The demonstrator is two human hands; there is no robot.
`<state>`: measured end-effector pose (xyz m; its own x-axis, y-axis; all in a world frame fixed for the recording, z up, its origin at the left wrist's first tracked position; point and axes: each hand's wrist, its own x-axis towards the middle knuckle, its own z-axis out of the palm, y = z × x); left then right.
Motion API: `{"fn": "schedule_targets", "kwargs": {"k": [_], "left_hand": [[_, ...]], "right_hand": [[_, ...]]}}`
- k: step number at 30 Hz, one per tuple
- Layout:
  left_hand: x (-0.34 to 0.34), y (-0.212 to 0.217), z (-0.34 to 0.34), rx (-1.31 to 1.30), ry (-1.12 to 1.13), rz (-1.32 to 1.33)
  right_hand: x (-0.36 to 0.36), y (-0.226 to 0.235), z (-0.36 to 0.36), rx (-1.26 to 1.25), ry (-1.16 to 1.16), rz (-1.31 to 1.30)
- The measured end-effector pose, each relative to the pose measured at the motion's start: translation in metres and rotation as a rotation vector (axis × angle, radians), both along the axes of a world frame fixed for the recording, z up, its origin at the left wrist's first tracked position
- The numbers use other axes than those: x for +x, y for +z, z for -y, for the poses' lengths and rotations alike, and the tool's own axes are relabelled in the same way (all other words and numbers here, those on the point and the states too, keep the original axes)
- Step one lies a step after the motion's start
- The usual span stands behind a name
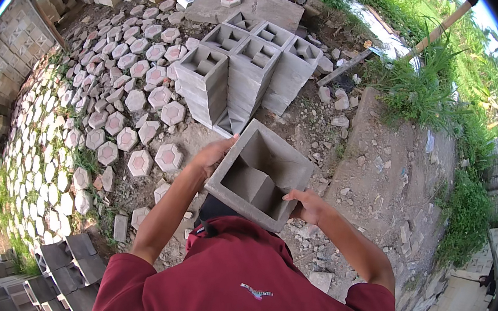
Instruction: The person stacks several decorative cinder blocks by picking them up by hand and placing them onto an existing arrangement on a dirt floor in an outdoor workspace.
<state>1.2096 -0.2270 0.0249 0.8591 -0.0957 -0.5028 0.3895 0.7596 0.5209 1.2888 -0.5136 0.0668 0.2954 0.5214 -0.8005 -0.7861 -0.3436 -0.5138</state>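
A square, hollow grey concrete block (247,183) is held up in front of my body, tilted, with its open side and inner slanted piece facing up. My left hand (215,156) grips its left edge, fingers mostly hidden behind the block. On its right side my right hand (308,206) is closed, the thumb hooked over the rim. Just beyond stand several tall stacks of similar blocks (249,72), pressed close together. Low at the foot of the front stacks, another block (231,126) sits partly hidden by the one I hold.
Hexagonal paving stones (139,69) with pinkish centres cover the ground at left. A flat concrete slab (259,8) lies behind the stacks. Rubble (340,120) is scattered to the right, beside a green bank of plants (421,101). Grey blocks (66,273) lie at lower left.
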Motion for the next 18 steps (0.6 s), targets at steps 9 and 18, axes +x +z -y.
{"fn": "schedule_targets", "kwargs": {"k": [9,18], "left_hand": [[0.125,-0.063,-0.094,0.300,0.055,-0.127],[0.164,-0.205,-0.181,0.343,0.050,-0.427]], "right_hand": [[0.127,-0.043,-0.101,-0.093,0.057,-0.125],[0.189,-0.157,-0.171,-0.107,-0.066,-0.115]]}}
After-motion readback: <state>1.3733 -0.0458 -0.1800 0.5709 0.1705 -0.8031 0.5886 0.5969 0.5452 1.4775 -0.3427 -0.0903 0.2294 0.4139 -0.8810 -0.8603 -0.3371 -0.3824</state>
